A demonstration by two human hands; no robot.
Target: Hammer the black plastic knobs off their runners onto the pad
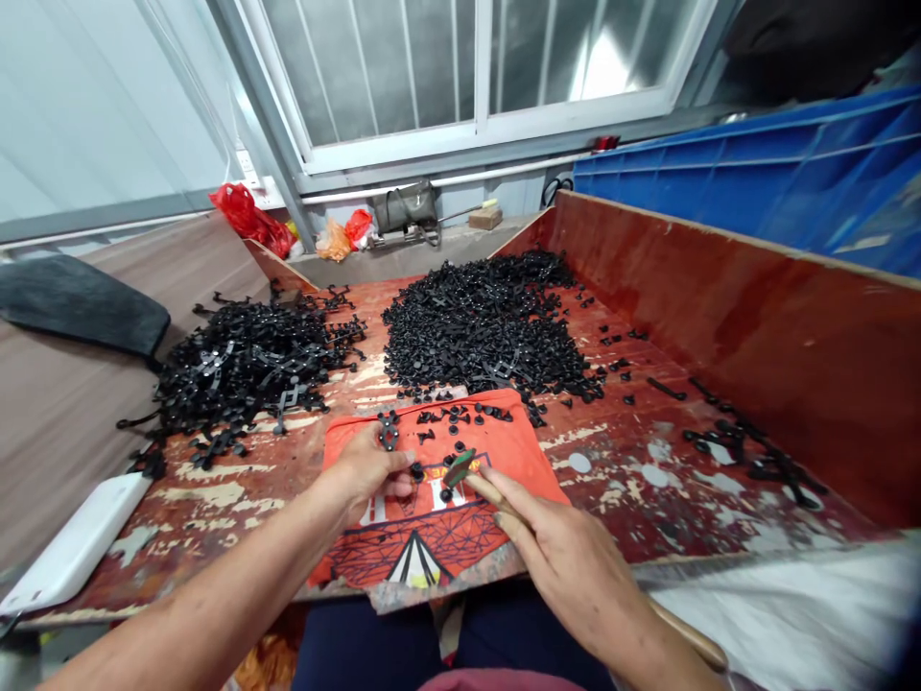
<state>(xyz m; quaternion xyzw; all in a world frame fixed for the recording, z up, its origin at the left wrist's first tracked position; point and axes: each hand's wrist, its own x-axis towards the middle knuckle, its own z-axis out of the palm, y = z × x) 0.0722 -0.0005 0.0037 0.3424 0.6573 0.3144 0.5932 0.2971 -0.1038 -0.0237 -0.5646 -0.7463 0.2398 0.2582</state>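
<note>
On worn red tabletop point(633, 480), black parts point(482, 326), window point(475, 67)

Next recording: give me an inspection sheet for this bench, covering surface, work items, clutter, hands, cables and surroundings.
Surface: worn red board, paint flaked, raised side wall.
Work items: orange cloth with small black parts; two black part heaps behind.
Clutter: white slab at left edge; stray parts at right.
Hands: left hand pinches a black part; right hand holds a wooden-handled tool.
Cables: nothing seen.
Surroundings: window, blue crate, red bags.
</note>
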